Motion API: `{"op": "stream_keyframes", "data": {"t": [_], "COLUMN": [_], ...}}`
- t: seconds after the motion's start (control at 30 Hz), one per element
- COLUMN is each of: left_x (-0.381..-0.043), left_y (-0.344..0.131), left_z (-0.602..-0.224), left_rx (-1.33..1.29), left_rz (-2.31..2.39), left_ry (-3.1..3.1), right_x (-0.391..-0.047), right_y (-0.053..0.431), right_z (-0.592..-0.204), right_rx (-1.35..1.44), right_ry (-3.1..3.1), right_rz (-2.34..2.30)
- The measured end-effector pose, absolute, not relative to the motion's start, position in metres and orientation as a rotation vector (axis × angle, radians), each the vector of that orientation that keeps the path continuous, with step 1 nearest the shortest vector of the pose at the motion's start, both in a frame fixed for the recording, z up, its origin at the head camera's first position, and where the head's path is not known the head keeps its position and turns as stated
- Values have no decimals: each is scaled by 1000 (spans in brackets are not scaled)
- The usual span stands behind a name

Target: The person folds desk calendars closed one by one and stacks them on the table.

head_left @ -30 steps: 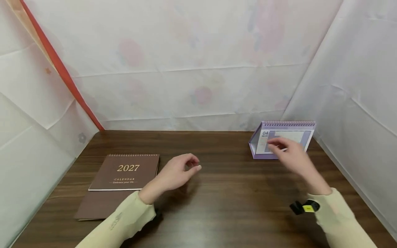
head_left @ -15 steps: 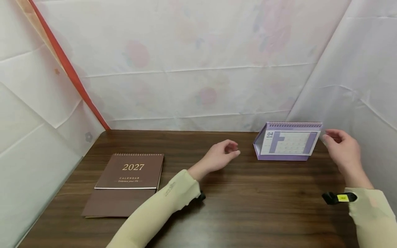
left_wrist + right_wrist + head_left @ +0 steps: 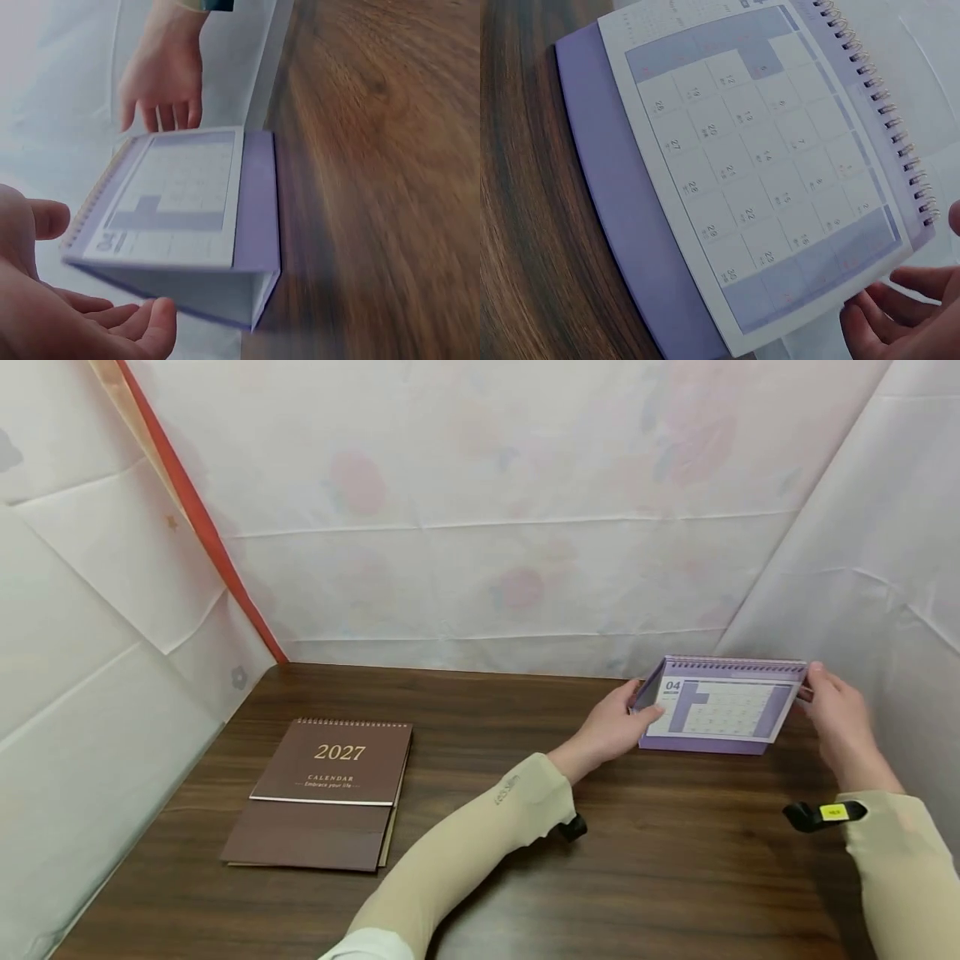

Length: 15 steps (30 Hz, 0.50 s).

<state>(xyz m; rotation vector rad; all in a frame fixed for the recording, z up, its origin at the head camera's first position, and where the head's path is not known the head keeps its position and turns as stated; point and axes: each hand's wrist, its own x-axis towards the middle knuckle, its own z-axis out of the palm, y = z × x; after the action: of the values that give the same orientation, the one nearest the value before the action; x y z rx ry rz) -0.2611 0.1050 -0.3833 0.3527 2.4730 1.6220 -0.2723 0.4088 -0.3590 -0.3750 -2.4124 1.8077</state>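
A purple desk calendar (image 3: 723, 708) with a white April page stands like a tent at the back right of the table, spiral on top. My left hand (image 3: 609, 727) is at its left end; in the left wrist view the thumb (image 3: 51, 219) is apart from the spiral side and the fingers (image 3: 146, 326) spread beside the open end. At the other end is my right hand (image 3: 843, 722), fingertips (image 3: 862, 330) right at the page's side edge in the right wrist view, thumb mostly cut off by the frame. Neither hand grips the calendar.
A brown 2027 calendar (image 3: 322, 777) lies on the left of the wooden table (image 3: 510, 877). White printed cloth (image 3: 465, 552) hangs behind, with more cloth (image 3: 911, 560) close to the right hand. An orange-red strip (image 3: 198, 514) runs down the left corner.
My left hand has travelled right, from near the brown calendar to the purple one's left end. The right hand passed from its front to its right end. The head view has shifted slightly.
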Motion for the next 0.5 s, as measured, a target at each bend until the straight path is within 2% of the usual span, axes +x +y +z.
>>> {"op": "stream_keyframes", "data": {"t": [0.17,0.5], "left_x": [-259,-264], "left_y": [119,123], "left_z": [-380,-377], "left_rx": [406,477], "left_rz": [1625,1636], "left_ry": [2468,2507], "right_x": [-270,-264], "right_y": [404,406], "right_z": [-359,-360], "right_rx": [-364,-414], "right_ry": [-2567,-2517], "right_rz": [1652,1642]}}
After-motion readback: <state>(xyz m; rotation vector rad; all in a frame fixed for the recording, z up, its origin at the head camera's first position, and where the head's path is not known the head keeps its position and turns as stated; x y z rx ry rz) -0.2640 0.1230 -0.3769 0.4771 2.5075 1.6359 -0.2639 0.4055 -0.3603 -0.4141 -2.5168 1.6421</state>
